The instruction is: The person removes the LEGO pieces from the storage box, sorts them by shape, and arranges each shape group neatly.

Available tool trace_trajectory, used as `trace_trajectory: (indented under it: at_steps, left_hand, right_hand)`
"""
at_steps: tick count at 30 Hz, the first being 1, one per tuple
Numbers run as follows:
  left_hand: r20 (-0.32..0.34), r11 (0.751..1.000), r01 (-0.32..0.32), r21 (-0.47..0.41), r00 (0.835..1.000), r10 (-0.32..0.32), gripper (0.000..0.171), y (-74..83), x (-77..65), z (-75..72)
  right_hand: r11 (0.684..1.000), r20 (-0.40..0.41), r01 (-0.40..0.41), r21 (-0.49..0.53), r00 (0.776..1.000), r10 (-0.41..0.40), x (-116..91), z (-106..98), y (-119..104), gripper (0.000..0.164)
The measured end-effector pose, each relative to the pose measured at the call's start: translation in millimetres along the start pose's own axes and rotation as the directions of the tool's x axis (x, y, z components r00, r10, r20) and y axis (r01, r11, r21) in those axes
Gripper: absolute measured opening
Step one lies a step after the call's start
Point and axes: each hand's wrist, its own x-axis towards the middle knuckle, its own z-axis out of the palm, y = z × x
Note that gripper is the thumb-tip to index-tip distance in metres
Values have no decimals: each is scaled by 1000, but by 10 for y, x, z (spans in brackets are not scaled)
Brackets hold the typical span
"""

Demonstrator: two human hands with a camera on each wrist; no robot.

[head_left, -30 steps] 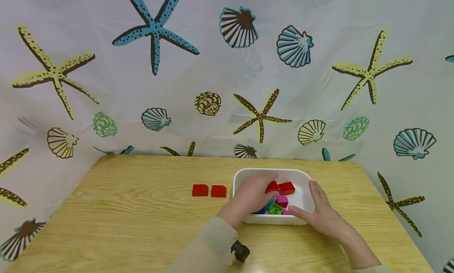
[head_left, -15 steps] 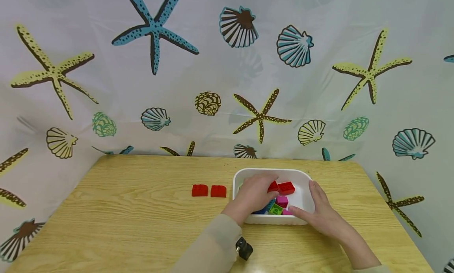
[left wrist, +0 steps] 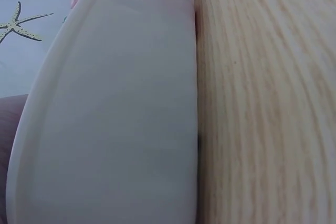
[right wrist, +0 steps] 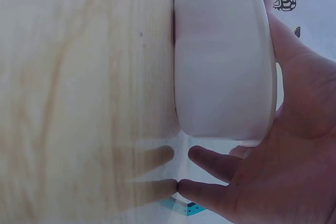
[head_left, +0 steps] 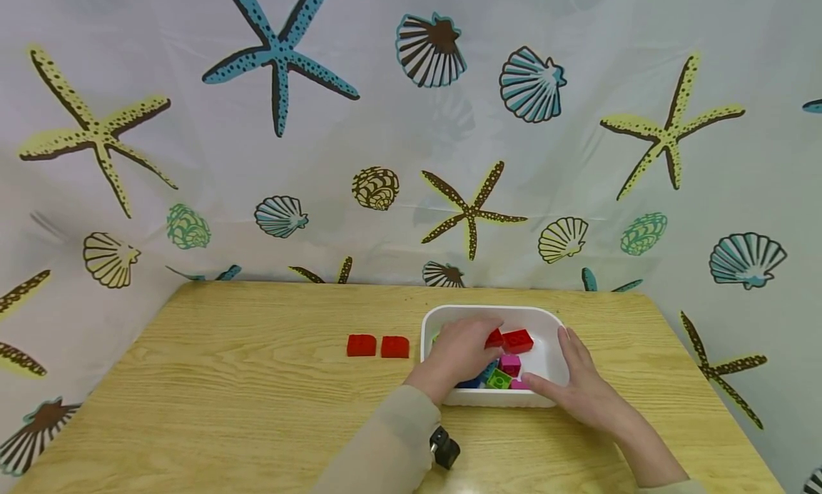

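Note:
A white plastic tub [head_left: 491, 398] holds toy building bricks. Over its left half, my left hand [head_left: 457, 348] reaches in, thumb and forefinger on either side of a red brick [head_left: 494, 338]; I cannot tell if they grip it. The other fingers are hidden. My right hand [head_left: 587, 387] holds the tub's near right corner, thumb inside the near rim, fingers outside the right end. In the right wrist view, two of its fingers [right wrist: 210, 163] spread beside the tub's end. Another red brick [head_left: 518, 340], a magenta brick [head_left: 510, 365], a lime green brick [head_left: 499, 379] and blue bricks [head_left: 470, 382] lie inside.
On the wooden table [head_left: 244, 408], two red bricks with a rounded corner, a left one [head_left: 362, 345] and a right one [head_left: 394, 347], lie left of the tub. A patterned curtain [head_left: 359, 137] hangs behind the table. A small black device [head_left: 444, 447] sits at the left wrist.
My left hand and forearm have shifted slightly to the right over the tub. The right hand, the tub and the two bricks on the table stay where they were.

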Motion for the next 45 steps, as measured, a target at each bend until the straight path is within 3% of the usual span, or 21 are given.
trace_trajectory:
  at_steps: [16, 45]
  left_hand:
    - [-28, 999, 28, 25, 999, -28, 50, -10, 37, 29]
    - [-49, 995, 98, -21, 994, -99, 40, -42, 93, 76]
  right_hand:
    - [1000, -1, -1, -1, 1000, 1, -5, -8, -14, 127]
    - [1000, -8, -20, -21, 1000, 20, 8, 2, -9, 127]
